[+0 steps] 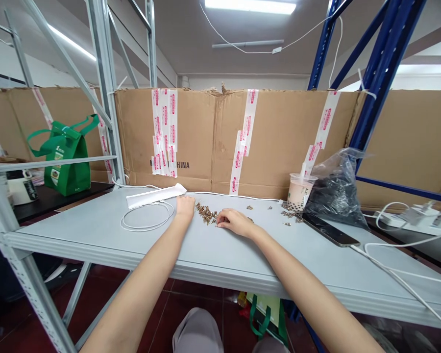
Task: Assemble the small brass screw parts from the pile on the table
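Note:
A small heap of brass-coloured metal parts (pixel 206 214) lies on the grey shelf top (pixel 95 225). My left hand (pixel 185 206) rests on the surface just left of the heap, fingers curled under in a loose fist. My right hand (pixel 235 221) lies just right of the heap, its fingertips pinched together at the heap's edge; what they hold is too small to make out. A few loose parts (pixel 288 214) lie scattered further right.
A coiled white cable (pixel 147 218) and a flat white strip (pixel 156 195) lie left of my hands. At the right stand a drink cup (pixel 300 191), a black plastic bag (pixel 334 191) and a phone (pixel 327 229) with cable. A cardboard wall (pixel 279 142) closes the back. A green bag (pixel 68 157) sits far left.

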`<action>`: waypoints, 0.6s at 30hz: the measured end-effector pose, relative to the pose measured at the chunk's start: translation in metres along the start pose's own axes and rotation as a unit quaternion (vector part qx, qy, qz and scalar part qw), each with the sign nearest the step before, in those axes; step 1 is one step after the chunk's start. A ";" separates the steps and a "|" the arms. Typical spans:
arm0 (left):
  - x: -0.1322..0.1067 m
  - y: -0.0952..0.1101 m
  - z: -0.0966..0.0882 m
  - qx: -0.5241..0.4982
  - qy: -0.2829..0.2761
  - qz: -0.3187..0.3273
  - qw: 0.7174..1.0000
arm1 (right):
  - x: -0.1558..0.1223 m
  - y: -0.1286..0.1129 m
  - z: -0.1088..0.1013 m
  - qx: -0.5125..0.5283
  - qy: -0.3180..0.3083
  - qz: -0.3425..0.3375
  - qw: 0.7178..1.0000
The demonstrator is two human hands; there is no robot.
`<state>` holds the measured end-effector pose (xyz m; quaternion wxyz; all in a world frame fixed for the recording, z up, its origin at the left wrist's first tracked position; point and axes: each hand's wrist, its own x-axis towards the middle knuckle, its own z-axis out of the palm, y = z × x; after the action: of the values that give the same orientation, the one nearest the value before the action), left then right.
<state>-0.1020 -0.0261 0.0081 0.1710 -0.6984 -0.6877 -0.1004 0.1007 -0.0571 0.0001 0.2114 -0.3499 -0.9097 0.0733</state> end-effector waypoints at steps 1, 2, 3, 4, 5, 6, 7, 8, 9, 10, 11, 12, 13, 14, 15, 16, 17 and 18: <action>0.000 0.000 0.000 0.001 -0.002 0.000 1.000 | 0.000 0.001 0.000 0.002 0.002 0.003 1.000; 0.001 0.000 0.000 0.002 -0.003 -0.001 1.000 | 0.000 0.001 0.000 0.003 0.008 0.003 1.000; 0.001 0.000 0.000 0.002 -0.005 -0.004 1.000 | 0.001 0.000 0.000 0.004 0.016 0.001 1.000; 0.001 0.000 0.000 0.001 -0.008 -0.009 1.000 | 0.001 0.000 -0.001 0.005 0.025 -0.003 1.000; 0.001 0.001 0.000 0.001 -0.011 -0.015 1.000 | 0.001 -0.001 -0.002 0.008 0.033 -0.006 0.999; 0.001 0.001 0.000 0.000 -0.013 -0.022 1.000 | 0.001 -0.001 -0.004 0.012 0.041 -0.006 0.999; 0.001 0.002 -0.001 -0.002 -0.016 -0.030 0.999 | 0.001 -0.001 -0.005 0.018 0.049 -0.002 0.999; 0.001 0.003 -0.001 -0.004 -0.017 -0.036 0.999 | 0.001 0.000 -0.007 0.023 0.055 0.008 0.998; 0.001 0.003 -0.002 -0.007 -0.017 -0.041 0.999 | 0.001 0.002 -0.009 0.029 0.060 0.021 0.998; 0.000 0.003 -0.003 -0.010 -0.014 -0.045 0.999 | 0.001 0.003 -0.010 0.035 0.064 0.035 0.997; 0.000 0.003 -0.004 -0.014 -0.010 -0.047 0.999 | 0.000 0.005 -0.011 0.040 0.066 0.049 0.996; 0.000 0.002 -0.005 -0.018 -0.004 -0.049 0.999 | 0.000 0.007 -0.012 0.042 0.069 0.060 0.995; 0.000 0.001 -0.006 -0.018 0.003 -0.050 0.999 | -0.001 0.009 -0.012 0.040 0.071 0.070 0.994; 0.001 0.000 -0.006 -0.024 0.013 -0.053 0.998 | -0.001 0.010 -0.013 0.036 0.073 0.077 0.994; 0.002 -0.001 -0.007 -0.045 0.025 -0.059 0.997 | -0.002 0.011 -0.013 0.030 0.076 0.082 0.993; 0.004 -0.001 -0.007 -0.087 0.038 -0.064 0.993 | -0.002 0.011 -0.013 0.025 0.078 0.086 0.993; 0.006 -0.001 -0.006 -0.148 0.050 -0.066 0.985 | -0.003 0.011 -0.013 0.021 0.083 0.087 0.993; 0.008 0.001 -0.005 -0.225 0.058 -0.060 0.971 | -0.003 0.010 -0.013 0.019 0.089 0.087 0.992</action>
<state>-0.1006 -0.0207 0.0160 0.0431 -0.6691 -0.6773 -0.3028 0.1142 -0.0519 0.0085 0.2914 -0.4285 -0.8518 0.0771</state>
